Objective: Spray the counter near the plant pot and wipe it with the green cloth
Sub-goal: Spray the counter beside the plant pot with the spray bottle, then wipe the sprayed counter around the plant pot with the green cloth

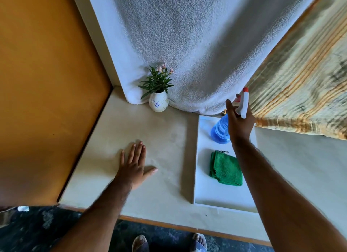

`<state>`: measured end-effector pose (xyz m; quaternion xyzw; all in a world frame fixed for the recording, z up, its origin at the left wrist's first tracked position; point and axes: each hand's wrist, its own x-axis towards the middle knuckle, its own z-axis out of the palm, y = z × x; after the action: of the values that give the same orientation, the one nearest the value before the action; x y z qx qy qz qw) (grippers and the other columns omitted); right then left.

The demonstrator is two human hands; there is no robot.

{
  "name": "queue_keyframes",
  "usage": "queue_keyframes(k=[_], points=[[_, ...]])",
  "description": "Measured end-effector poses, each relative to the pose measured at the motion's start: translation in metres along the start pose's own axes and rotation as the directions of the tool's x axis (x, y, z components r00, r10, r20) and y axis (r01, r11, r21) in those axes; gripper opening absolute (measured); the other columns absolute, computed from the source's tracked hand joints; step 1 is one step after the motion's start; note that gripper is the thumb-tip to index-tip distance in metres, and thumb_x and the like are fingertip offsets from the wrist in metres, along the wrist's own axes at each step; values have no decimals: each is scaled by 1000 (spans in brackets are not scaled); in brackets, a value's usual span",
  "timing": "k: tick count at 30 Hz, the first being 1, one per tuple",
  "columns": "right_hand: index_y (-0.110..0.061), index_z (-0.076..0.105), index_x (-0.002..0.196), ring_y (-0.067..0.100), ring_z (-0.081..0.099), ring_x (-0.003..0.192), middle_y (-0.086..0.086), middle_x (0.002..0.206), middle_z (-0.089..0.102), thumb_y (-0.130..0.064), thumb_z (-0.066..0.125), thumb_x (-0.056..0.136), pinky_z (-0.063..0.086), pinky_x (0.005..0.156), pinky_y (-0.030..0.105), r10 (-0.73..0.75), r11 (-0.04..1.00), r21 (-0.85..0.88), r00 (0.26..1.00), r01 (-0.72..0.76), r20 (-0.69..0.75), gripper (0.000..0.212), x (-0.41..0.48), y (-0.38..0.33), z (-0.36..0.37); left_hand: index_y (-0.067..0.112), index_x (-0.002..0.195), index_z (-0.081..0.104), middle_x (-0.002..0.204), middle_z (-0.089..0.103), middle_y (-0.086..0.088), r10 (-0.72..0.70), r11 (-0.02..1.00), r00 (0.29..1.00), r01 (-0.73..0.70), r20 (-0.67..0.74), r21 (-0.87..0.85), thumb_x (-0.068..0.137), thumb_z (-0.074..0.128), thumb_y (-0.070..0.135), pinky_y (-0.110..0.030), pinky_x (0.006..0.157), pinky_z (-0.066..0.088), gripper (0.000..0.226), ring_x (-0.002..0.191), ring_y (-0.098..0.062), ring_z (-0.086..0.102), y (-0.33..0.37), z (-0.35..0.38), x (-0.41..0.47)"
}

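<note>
A blue spray bottle (pixel 220 130) with a white and red trigger head stands at the far end of a white tray (pixel 206 197). My right hand (pixel 239 122) is wrapped around its neck, fingers closed on it. A folded green cloth (pixel 226 169) lies on the tray, nearer to me than the bottle. A small white plant pot (pixel 158 103) with green leaves and pink flowers stands at the back of the cream counter (pixel 159 139). My left hand (pixel 133 167) lies flat on the counter, fingers spread, holding nothing.
A white towel-like sheet (pixel 197 45) hangs behind the pot and bottle. A striped cloth (pixel 304 86) drapes at the right. An orange wall (pixel 47 82) borders the counter's left side. The counter's front edge (pixel 169 223) is near my feet.
</note>
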<state>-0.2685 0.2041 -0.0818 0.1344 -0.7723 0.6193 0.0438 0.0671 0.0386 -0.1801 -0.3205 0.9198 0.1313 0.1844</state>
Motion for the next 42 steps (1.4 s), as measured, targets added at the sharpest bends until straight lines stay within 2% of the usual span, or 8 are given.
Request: queue_keyframes(k=[4, 9, 12, 18, 23, 26, 30, 42], points=[[-25, 66, 119, -7, 65, 91, -34, 101, 68, -59, 73, 81, 53, 83, 24, -41, 999, -4, 998, 42, 36, 51, -4, 0, 6, 17, 150, -33, 163, -36, 1, 12, 1000, 1000, -12, -2, -20, 49, -31, 95, -56, 126, -14, 128, 159, -21, -21, 0, 1, 0], [-46, 64, 108, 6, 57, 65, -19, 67, 60, -47, 82, 77, 55, 74, 37, 11, 1000, 5, 995, -11, 99, 36, -1, -2, 5, 20, 143, -41, 166, -36, -1, 15, 1000, 1000, -15, 4, -7, 52, -31, 95, -56, 125, -15, 118, 158, -20, -25, -3, 3, 1], [-33, 64, 101, 5, 54, 60, -16, 62, 58, -52, 82, 74, 49, 68, 29, 32, 999, -39, 981, -25, 194, 38, -2, -3, -4, 21, 141, -44, 164, -39, -1, 13, 1000, 1000, -13, 16, -5, 52, -31, 95, -56, 125, -16, 116, 158, -20, -25, -4, 3, 2], [-15, 38, 142, 24, 46, 133, 11, 144, 50, -70, 68, 74, 37, 112, 47, 140, 950, -307, 957, -58, 252, 92, -42, 15, -46, 17, 142, -42, 159, -43, 0, 2, 1000, 999, -2, 38, -8, 51, -32, 94, -56, 125, -15, 120, 158, -20, -25, -3, 1, 1], [-12, 23, 151, 26, 26, 145, 13, 157, 31, -86, 46, 76, 28, 119, 47, 95, 771, -614, 922, 171, 375, 108, -102, 38, -89, 13, 147, -36, 158, -44, -2, -25, 1000, 998, 25, 57, 7, 65, -9, 93, -57, 125, -14, 118, 157, -20, -26, 0, 1, 2], [-10, 28, 151, 27, 22, 149, 12, 160, 29, -74, 55, 81, 28, 119, 48, -77, 594, -570, 745, 568, 662, 98, -125, 56, -105, 16, 157, -27, 157, -45, -2, -28, 999, 998, 27, 58, 30, 87, 15, 86, -57, 126, -14, 107, 157, -21, -27, 1, 1, 3], [-6, 23, 154, 27, 14, 152, 13, 163, 21, -60, 60, 86, 21, 122, 45, -72, 482, -497, 598, 721, 798, 94, -132, 71, -112, 15, 158, -24, 167, -35, -3, -32, 999, 999, 31, 41, 35, 92, 22, 81, -57, 126, -12, 104, 158, -21, -24, 3, 1, 2], [-2, 33, 150, 35, 21, 149, 18, 160, 28, 20, 49, 79, 25, 120, 51, 5, 555, -535, 640, 637, 768, 76, -134, 75, -105, 15, 157, -25, 164, -36, -2, -20, 1000, 999, 21, -28, 9, 46, -36, 93, -57, 126, -12, 135, 159, -21, -21, 0, 5, 3]])
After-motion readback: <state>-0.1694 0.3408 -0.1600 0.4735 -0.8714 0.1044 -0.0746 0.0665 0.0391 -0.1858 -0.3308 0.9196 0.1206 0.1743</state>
